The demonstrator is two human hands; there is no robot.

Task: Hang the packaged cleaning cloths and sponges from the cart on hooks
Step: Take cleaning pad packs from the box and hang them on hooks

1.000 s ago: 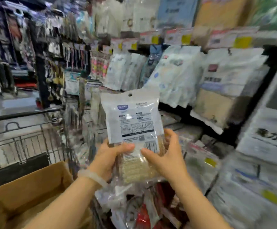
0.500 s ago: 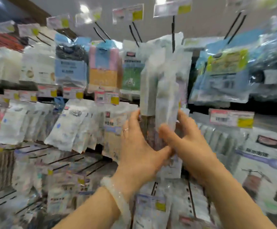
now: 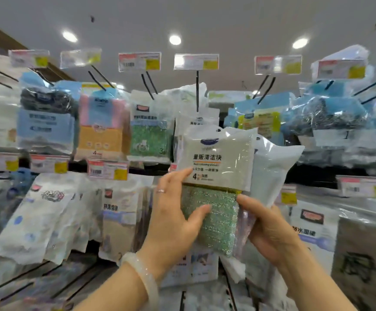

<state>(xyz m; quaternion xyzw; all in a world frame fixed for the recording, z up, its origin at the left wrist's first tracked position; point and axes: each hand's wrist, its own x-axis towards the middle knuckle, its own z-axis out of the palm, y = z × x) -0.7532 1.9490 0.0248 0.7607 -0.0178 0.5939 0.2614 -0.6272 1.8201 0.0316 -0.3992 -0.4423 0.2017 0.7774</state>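
- Before the display wall of hanging goods, both hands hold 1 sponge pack (image 3: 216, 176) up at the level of the upper rows.
- The left hand (image 3: 173, 223) closes its grip on the left edge of the pack: the thumb lies across the green sponge in front, and the fingers go up along the side, so the pack stays flat and faces the person.
- The right hand (image 3: 265, 227) closes its grip on the lower right corner, with the thumb on the front; I judge this steadies the bottom while the top is aimed.
- The hang hole (image 3: 218, 130) at the top of the pack is free and sits just below the black hook (image 3: 197, 90), which already carries similar white packs (image 3: 197, 120); the pack is not yet on it.
- A price tag (image 3: 196, 61) at the tip of the hook stands in the way, so the hole probably must pass over the tip first.
- The cart is not in view.
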